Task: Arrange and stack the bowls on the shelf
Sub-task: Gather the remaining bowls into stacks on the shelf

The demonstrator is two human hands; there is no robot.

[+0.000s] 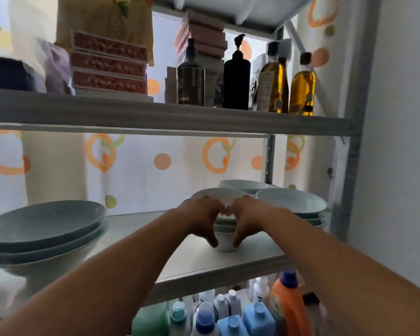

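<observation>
Left hand: the left hand [199, 218] grips the 9 o'clock side of a stack of white bowls [225, 223], fingers curled over the top rim, thumb down by the foot.
Right hand: the right hand [250, 219] grips the 3 o'clock side in the same way, its knuckles almost meeting the other hand's.
Bowls: the white stack stands on the middle shelf [192, 260], near its front edge.
Neighbours: a stack of pale blue bowls [291, 202] sits just beside it at 2 o'clock; another pale bowl [245, 184] lies behind at 1 o'clock.
Plates: a pile of blue-grey plates [44, 221] rests well apart at 9 o'clock.
Upper shelf: at 12 o'clock, a black pump bottle [237, 78] and oil bottles [302, 86].
Below: at 6 o'clock, cleaning bottles, one orange [291, 304].
Backdrop: a curtain [163, 161] printed with orange circles.
</observation>
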